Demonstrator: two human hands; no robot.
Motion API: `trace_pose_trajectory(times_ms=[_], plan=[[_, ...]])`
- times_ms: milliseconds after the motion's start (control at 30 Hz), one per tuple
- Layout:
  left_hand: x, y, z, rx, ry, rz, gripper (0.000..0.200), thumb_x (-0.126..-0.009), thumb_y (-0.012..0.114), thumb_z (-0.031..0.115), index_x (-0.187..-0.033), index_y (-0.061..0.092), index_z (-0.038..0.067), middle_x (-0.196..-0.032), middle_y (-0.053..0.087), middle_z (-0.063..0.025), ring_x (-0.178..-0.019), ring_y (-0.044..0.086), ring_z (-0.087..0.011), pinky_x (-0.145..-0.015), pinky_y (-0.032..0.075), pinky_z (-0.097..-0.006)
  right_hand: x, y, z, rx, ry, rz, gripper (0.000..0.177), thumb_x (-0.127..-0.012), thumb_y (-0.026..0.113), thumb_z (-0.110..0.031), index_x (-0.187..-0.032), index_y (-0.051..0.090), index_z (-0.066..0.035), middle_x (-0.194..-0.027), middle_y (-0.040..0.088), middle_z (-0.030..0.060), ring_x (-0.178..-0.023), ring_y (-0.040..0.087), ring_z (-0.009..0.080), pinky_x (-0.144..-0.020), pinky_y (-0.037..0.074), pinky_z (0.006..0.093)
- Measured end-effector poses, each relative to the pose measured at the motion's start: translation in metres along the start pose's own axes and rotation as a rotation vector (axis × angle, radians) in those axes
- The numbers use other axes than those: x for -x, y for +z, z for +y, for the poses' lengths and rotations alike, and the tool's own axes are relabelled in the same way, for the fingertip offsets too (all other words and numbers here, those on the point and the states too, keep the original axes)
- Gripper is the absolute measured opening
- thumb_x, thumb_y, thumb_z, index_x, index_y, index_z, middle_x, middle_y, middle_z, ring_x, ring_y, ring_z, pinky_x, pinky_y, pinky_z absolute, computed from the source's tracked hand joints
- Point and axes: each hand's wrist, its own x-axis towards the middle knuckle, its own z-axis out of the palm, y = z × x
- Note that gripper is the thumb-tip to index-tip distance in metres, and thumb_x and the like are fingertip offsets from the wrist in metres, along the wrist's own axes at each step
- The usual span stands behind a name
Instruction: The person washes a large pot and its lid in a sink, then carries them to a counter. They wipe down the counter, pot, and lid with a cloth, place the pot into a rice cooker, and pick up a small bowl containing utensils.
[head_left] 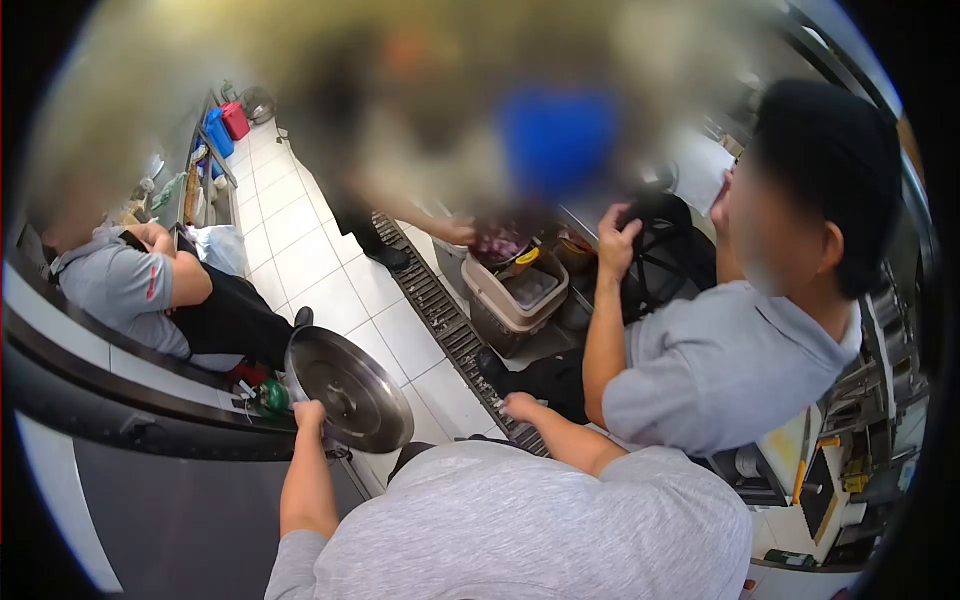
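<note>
Left hand holds tilted steel lid, underside facing up-right.

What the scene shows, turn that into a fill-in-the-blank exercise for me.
1. The left hand grips the rim of a round, shiny ____ lid.
2. The long drain grate runs across a floor of ____ tiles.
3. At the far end, beside the red container, stands a ____ container.

Missing words: metal; white; blue.
</note>
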Motion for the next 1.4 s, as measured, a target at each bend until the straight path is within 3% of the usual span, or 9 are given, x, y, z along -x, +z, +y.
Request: trace_pose_trajectory(times_ms=[167,267,367,667,900,1000,1067,1167,1400], plan=[[-0.100,0.027,0.076,0.298,-0.198,-0.375,0.048,-0.070,0.048,0.003,-0.115,0.039,-0.010,-0.109,0.052,-0.0295,-0.091,0.057,-0.0492,-0.070,0.047,-0.0684,-0.081,-0.033,-0.078,-0.136,-0.140,0.192,0.033,-0.072,0.068,-0.027,-0.099,0.067,-0.008,-0.088,0.068,0.0115,-0.077,0.066,0.0260,-0.072,0.052,0.0376],[-0.179,0.049,0.097,0.472,-0.522,-0.632,0.039,-0.073,0.042,0.010,-0.109,0.043,-0.006,-0.108,0.053,-0.0293,-0.094,0.057,-0.0490,-0.076,0.046,-0.0686,-0.103,-0.049,-0.073,0.223,-0.187,-0.099,0.028,-0.069,0.058,-0.028,-0.081,0.069,-0.005,-0.080,0.066,0.0179,-0.078,0.063,0.0353,-0.072,0.051,0.0430],[-0.187,0.053,0.140,0.597,-0.509,-0.732,0.047,-0.074,0.039,0.013,-0.120,0.043,0.001,-0.120,0.051,-0.0239,-0.108,0.051,-0.0472,-0.087,0.039,-0.0686,-0.102,-0.042,-0.045,0.254,0.223,-0.162,0.029,-0.070,0.056,-0.022,-0.088,0.070,-0.004,-0.093,0.065,0.0209,-0.087,0.064,0.0329,-0.079,0.050,0.0428],[-0.280,0.093,0.268,0.682,-0.555,-0.634,0.050,-0.072,0.042,0.008,-0.121,0.041,0.000,-0.128,0.047,-0.0205,-0.120,0.041,-0.0474,-0.095,0.029,-0.0698,-0.162,0.077,0.005,-0.294,0.453,-0.210,0.028,-0.070,0.066,-0.018,-0.093,0.069,-0.003,-0.095,0.066,0.0182,-0.078,0.066,0.0310,-0.070,0.052,0.0419],[-0.416,0.146,0.343,0.775,-0.655,-0.437,0.050,-0.070,0.045,0.003,-0.120,0.041,0.001,-0.126,0.047,-0.0201,-0.113,0.046,-0.0494,-0.090,0.031,-0.0735,-0.293,-0.109,-0.135,-0.254,0.667,-0.323,0.036,-0.068,0.071,-0.028,-0.091,0.067,0.000,-0.096,0.067,0.0164,-0.091,0.063,0.0317,-0.078,0.047,0.0389],[-0.444,0.117,0.402,0.755,-0.610,-0.378,0.046,-0.070,0.045,0.003,-0.116,0.042,0.001,-0.123,0.049,-0.0192,-0.108,0.051,-0.0476,-0.087,0.035,-0.0729,-0.466,-0.099,-0.091,0.443,-0.175,-0.324,0.031,-0.077,0.059,-0.034,-0.094,0.070,-0.009,-0.102,0.066,0.0151,-0.094,0.062,0.0348,-0.080,0.050,0.0411],[-0.490,0.113,0.406,0.832,-0.644,-0.364,0.047,-0.070,0.045,0.002,-0.117,0.042,0.001,-0.123,0.049,-0.0193,-0.108,0.051,-0.0468,-0.086,0.035,-0.0725,-0.517,-0.227,-0.198,0.737,-0.545,-0.313,0.029,-0.082,0.052,-0.032,-0.094,0.070,-0.012,-0.097,0.066,0.0123,-0.090,0.063,0.0314,-0.078,0.051,0.0416],[-0.537,0.094,0.429,0.908,-0.686,-0.331,0.047,-0.071,0.045,0.002,-0.118,0.041,0.002,-0.124,0.050,-0.0198,-0.106,0.054,-0.0445,-0.086,0.038,-0.0713,-0.617,-0.312,-0.292,0.206,-0.172,-0.023,0.027,-0.077,0.063,-0.031,-0.092,0.069,-0.009,-0.097,0.067,0.0129,-0.089,0.063,0.0300,-0.078,0.051,0.0387],[-0.700,0.057,0.490,0.939,-0.647,-0.342,0.042,-0.070,0.048,0.005,-0.111,0.042,0.003,-0.110,0.052,-0.0197,-0.098,0.057,-0.0434,-0.085,0.038,-0.0715,-0.799,-0.402,-0.438,0.012,-0.189,0.162,0.028,-0.075,0.066,-0.022,-0.098,0.067,-0.006,-0.076,0.067,0.0119,-0.068,0.064,0.0228,-0.067,0.051,0.0335]])
